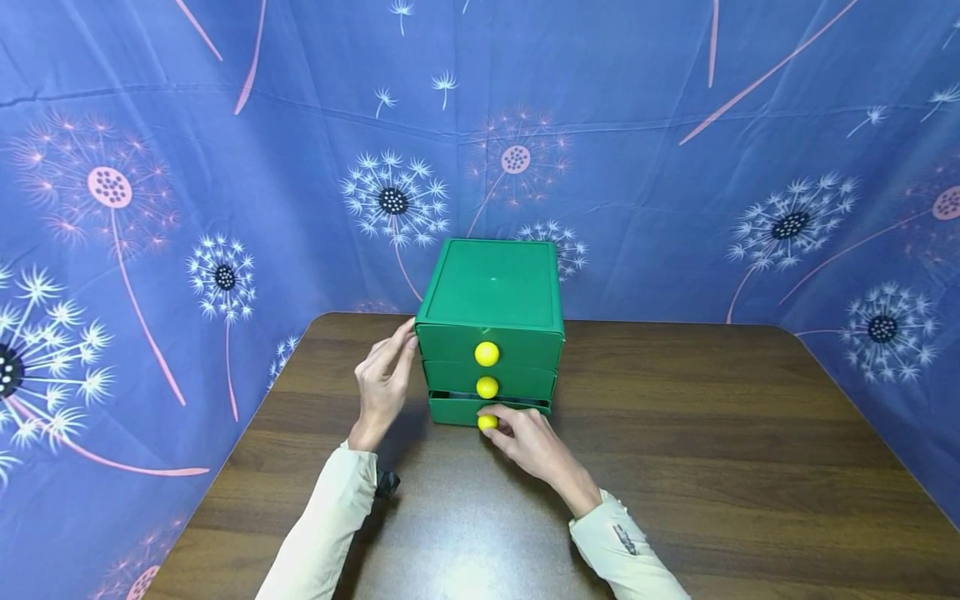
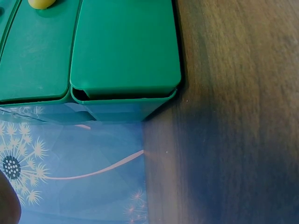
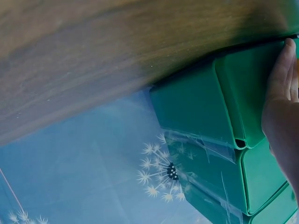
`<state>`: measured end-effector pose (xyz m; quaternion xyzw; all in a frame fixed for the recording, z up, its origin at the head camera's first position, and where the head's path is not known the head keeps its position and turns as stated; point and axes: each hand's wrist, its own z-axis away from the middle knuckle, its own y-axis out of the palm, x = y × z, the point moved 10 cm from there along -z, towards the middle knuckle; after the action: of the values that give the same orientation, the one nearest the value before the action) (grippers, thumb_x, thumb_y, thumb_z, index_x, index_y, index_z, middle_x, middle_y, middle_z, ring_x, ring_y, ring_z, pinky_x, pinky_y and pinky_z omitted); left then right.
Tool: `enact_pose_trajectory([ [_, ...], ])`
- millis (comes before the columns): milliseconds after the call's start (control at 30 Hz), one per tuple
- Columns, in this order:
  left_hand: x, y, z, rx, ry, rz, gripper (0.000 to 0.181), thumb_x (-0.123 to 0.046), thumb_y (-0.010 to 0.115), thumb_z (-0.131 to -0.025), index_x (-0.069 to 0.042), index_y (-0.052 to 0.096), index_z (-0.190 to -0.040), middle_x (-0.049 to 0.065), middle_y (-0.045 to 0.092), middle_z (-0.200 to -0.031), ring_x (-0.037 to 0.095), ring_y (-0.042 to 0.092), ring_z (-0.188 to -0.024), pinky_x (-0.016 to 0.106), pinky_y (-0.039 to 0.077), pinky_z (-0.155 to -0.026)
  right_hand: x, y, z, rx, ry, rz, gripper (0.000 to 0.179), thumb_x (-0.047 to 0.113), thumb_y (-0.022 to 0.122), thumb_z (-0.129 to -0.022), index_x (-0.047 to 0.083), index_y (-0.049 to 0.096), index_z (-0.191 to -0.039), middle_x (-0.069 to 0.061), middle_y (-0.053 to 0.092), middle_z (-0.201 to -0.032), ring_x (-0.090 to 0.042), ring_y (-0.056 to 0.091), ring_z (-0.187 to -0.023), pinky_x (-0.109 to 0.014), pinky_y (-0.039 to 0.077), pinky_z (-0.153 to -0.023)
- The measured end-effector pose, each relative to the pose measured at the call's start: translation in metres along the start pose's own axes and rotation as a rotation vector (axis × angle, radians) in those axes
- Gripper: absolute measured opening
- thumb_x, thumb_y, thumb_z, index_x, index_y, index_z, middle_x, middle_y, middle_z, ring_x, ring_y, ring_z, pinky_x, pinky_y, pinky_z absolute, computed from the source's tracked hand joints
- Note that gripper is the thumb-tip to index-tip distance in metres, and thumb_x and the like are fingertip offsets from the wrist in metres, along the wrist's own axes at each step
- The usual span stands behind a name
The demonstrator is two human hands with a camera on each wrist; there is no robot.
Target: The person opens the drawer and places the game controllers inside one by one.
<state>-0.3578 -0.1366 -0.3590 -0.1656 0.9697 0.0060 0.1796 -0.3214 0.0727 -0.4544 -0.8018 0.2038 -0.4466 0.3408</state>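
Observation:
A green three-drawer box (image 1: 495, 283) stands near the back of the table in the head view, a round yellow knob on each drawer front. My right hand (image 1: 532, 446) pinches the lowest yellow knob (image 1: 487, 422) between thumb and fingers. That bottom drawer (image 1: 453, 410) sticks out a little, with a dark gap along its top edge; the upper two look closed. With fairly straight fingers, my left hand (image 1: 382, 387) touches the box's upper left front corner. The left wrist view shows the bottom drawer's front (image 2: 126, 46) standing slightly off the box.
The brown wooden table (image 1: 735, 450) extends to both sides of the box. Behind it hangs a blue cloth (image 1: 637, 208) with a dandelion print. Clear tape (image 3: 205, 144) runs along the box's side in the right wrist view.

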Motion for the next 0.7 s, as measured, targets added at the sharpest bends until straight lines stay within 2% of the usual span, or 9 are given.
enact_pose_trajectory([
  [333,-0.0010,-0.0005,-0.0006,0.002,0.001,0.000,0.039,0.015,0.071,-0.090,0.001,0.073,-0.126,0.016,0.076,-0.109,0.036,0.074,-0.089,0.030,0.056,-0.090,-0.0035,0.0009,-0.0014,-0.011,0.008,-0.004,0.019,0.008,0.074,-0.097,0.008,0.075,-0.116,0.001,0.076,-0.097,-0.012,0.072,-0.084,-0.038,0.062,-0.075],
  [700,0.0003,0.0000,-0.0001,0.004,0.006,-0.004,0.039,0.014,0.071,-0.091,0.000,0.072,-0.128,0.016,0.076,-0.111,0.036,0.074,-0.090,0.031,0.055,-0.091,-0.0069,0.0009,-0.0032,-0.015,0.026,0.016,0.020,0.009,0.075,-0.097,0.010,0.076,-0.116,0.004,0.075,-0.094,-0.008,0.069,-0.081,-0.029,0.059,-0.072],
])
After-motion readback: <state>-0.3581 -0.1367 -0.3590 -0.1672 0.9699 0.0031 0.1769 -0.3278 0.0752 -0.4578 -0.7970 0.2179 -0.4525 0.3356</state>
